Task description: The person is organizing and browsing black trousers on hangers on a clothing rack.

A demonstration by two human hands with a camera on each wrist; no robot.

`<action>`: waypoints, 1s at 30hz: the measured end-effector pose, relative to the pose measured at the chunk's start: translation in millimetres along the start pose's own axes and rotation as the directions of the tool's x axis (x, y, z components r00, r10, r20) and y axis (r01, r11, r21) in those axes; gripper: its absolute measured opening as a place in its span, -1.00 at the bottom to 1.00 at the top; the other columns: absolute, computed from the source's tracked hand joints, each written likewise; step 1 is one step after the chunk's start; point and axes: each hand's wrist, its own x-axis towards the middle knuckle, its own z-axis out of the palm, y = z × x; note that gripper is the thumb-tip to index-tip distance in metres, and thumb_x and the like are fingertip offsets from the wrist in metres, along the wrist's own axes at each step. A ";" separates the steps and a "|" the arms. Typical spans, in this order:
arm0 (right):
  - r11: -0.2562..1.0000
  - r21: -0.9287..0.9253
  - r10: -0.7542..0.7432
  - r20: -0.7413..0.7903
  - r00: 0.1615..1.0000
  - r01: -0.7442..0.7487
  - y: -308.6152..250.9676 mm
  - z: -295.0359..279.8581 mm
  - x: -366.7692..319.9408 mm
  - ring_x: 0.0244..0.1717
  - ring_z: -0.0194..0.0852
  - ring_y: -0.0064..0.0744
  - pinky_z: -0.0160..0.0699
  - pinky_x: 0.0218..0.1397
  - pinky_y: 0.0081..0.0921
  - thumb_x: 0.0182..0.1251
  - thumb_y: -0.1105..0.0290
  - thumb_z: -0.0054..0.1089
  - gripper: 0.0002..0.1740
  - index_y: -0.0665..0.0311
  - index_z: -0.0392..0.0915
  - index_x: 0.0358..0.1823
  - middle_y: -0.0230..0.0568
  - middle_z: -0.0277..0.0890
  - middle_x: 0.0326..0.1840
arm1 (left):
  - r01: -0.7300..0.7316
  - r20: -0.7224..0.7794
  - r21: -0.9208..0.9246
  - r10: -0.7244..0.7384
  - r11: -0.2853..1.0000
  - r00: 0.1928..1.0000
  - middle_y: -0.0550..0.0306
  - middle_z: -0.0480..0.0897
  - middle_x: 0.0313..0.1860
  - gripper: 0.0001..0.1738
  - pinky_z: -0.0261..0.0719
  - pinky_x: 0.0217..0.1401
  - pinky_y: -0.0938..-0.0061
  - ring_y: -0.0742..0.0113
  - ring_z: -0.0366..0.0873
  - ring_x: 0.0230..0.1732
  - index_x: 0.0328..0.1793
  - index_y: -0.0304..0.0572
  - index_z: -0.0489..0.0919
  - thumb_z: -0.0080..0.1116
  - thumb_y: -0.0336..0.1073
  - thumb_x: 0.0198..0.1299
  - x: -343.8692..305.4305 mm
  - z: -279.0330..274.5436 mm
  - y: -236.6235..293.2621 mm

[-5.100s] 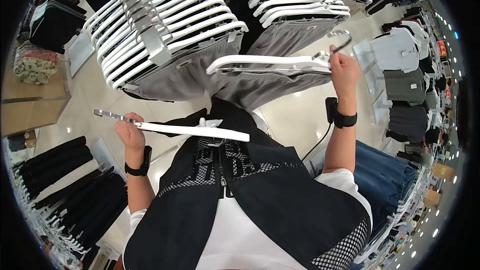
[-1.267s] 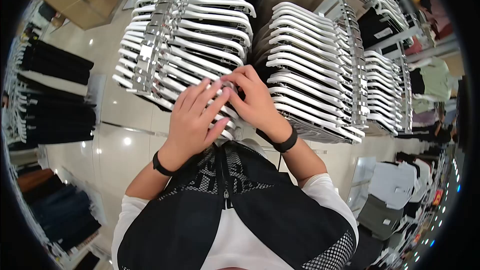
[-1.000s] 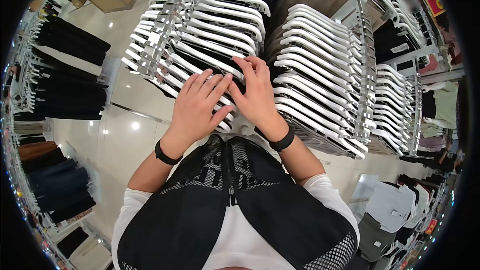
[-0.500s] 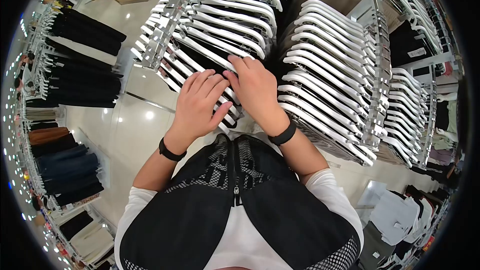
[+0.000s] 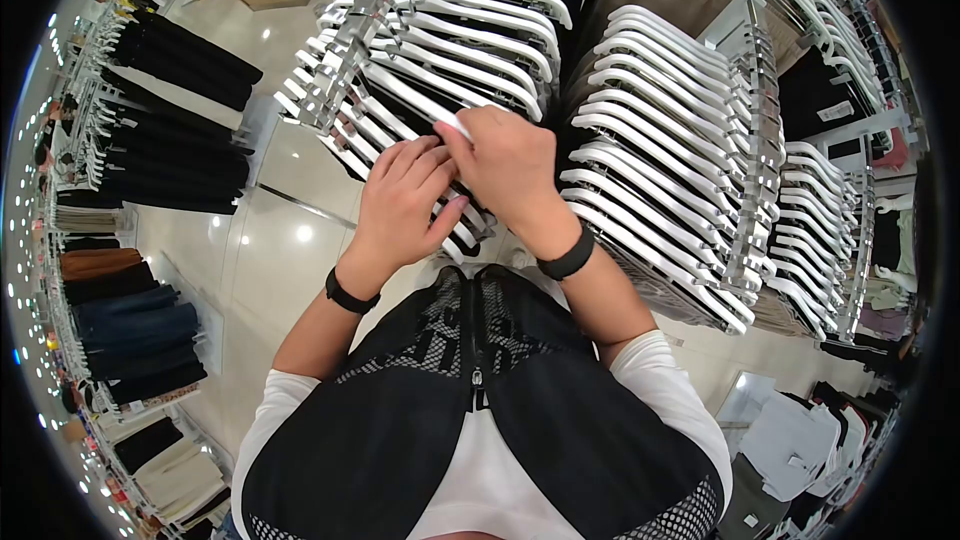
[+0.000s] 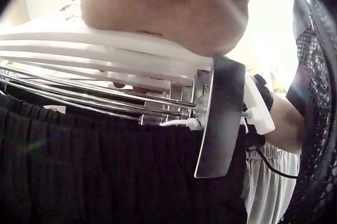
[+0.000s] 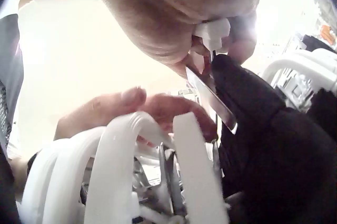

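Note:
A row of white clip hangers [image 5: 490, 30] hangs from a chrome rail, several carrying black trousers [image 6: 105, 166]. My left hand [image 5: 405, 202] lies across the nearer hangers, its fingers bent over their tops; in the left wrist view fingertips [image 6: 139, 90] show behind the hanger bars. Beside it, my right hand [image 5: 508, 162] grips the end of one hanger. In the right wrist view that hanger's white end [image 7: 215, 32] sits against the right hand's palm, with a metal clip [image 7: 213, 100] and black cloth just below. The right fingertips are mostly hidden.
A second rail of white hangers [image 5: 650, 150] with grey trousers stands close on the right. Black trousers [image 5: 180, 140] hang at the far left, and folded denim [image 5: 140, 325] lies below them. Pale tiled floor [image 5: 290, 260] runs between.
Earlier each hand held a separate hanger; later both came together over the left rail. In the last half second my right fingers have curled further round a hanger, while my left hand stays over the row.

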 end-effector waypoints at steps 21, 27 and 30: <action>0.968 -0.008 0.248 -0.086 0.965 -0.249 -41.5 -85.8 -90.7 -0.66 0.35 -0.31 0.28 -0.60 -0.40 0.12 0.38 0.51 -0.87 0.20 0.71 -0.35 -0.31 0.42 -0.65 | -0.102 -0.037 -0.052 0.100 0.993 0.994 0.06 0.61 0.08 -0.64 0.33 0.33 0.11 0.00 0.50 0.24 0.03 -0.13 0.64 0.19 -0.28 0.08 -5.8 2.7 -18.8; 0.853 -0.056 0.502 -0.180 0.846 -0.519 -50.0 -128.6 -145.7 -0.65 0.26 -0.52 0.19 -0.56 -0.49 0.06 0.44 0.55 -0.86 0.29 0.75 -0.37 -0.32 0.42 -0.65 | -0.176 -0.084 -0.057 0.171 0.983 0.982 0.13 0.61 0.09 -0.63 0.33 0.33 0.14 0.05 0.51 0.26 0.08 -0.07 0.64 0.21 -0.26 0.12 -8.8 7.5 -29.3; 0.785 -0.096 0.575 -0.254 0.778 -0.612 -58.8 -160.6 -176.4 -0.62 0.25 -0.59 0.15 -0.54 -0.55 0.07 0.46 0.54 -0.86 0.32 0.75 -0.36 -0.37 0.39 -0.66 | -0.192 -0.099 -0.077 0.185 0.978 0.978 0.12 0.61 0.09 -0.65 0.33 0.33 0.16 0.06 0.51 0.25 0.09 -0.06 0.65 0.21 -0.27 0.15 -10.5 7.0 -31.7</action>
